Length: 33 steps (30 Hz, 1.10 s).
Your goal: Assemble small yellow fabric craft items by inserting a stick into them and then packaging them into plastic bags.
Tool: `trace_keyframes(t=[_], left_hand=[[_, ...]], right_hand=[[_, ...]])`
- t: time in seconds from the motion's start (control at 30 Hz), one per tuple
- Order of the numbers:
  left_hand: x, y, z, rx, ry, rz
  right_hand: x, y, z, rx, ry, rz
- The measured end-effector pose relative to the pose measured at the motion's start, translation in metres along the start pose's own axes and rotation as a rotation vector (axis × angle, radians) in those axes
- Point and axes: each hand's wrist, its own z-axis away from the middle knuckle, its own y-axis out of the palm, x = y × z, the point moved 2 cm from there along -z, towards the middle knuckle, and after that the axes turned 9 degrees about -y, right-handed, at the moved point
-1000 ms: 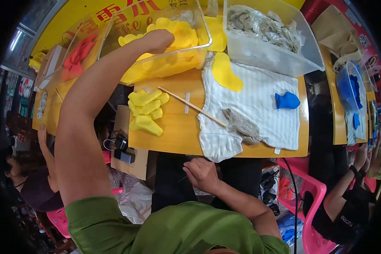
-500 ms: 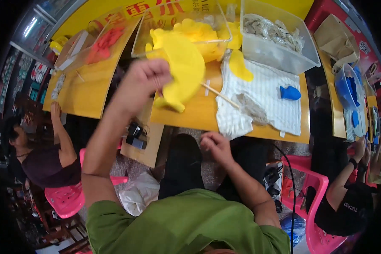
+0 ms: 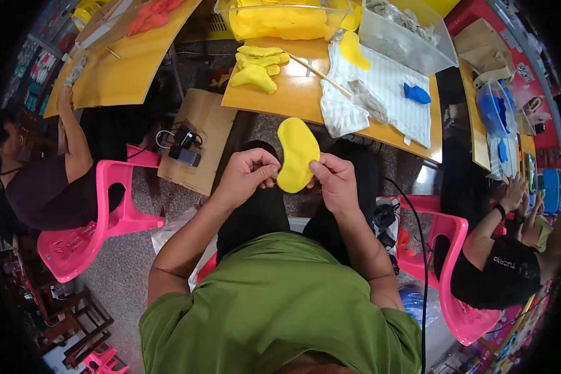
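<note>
A flat yellow bean-shaped piece of what looks like fabric (image 3: 298,154) is held upright above my lap, just off the table's near edge. On its lower left edge, my left hand (image 3: 248,176) is closed in a pinch. My right hand (image 3: 336,181) grips the lower right edge, thumb on the front face. The fingers behind it are partly hidden. On the table lie several similar yellow pieces (image 3: 255,76) in a loose pile. A thin wooden stick (image 3: 315,70) slants from the pile onto a white cloth (image 3: 393,87).
On the cloth are another yellow piece (image 3: 354,51), a clear bag of greyish stuffing (image 3: 368,100) and a blue fish-shaped piece (image 3: 416,93). Bins of yellow pieces (image 3: 287,25) and bagged stuffing (image 3: 411,43) stand behind. People sit at both sides on pink chairs (image 3: 106,218).
My left hand has come down from over the table to my lap. Both hands now hold one yellow piece; several others lie piled on the table. The view has tipped downward.
</note>
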Motion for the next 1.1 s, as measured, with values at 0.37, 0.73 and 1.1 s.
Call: trace_keyframes(t=[0.37, 0.73, 1.1], left_hand=[[0.037, 0.034, 0.023, -0.230, 0.138, -0.524], [0.049, 0.054, 0.020, -0.171, 0.227, -0.215], [0.052, 0.050, 0.024, -0.333, 0.354, -0.259]], right_hand=[[-0.013, -0.026, 0.037, -0.077, -0.004, 0.083], [-0.007, 0.011, 0.054, 0.159, -0.234, 0.729], [-0.023, 0.003, 0.059, -0.052, -0.073, 0.530]])
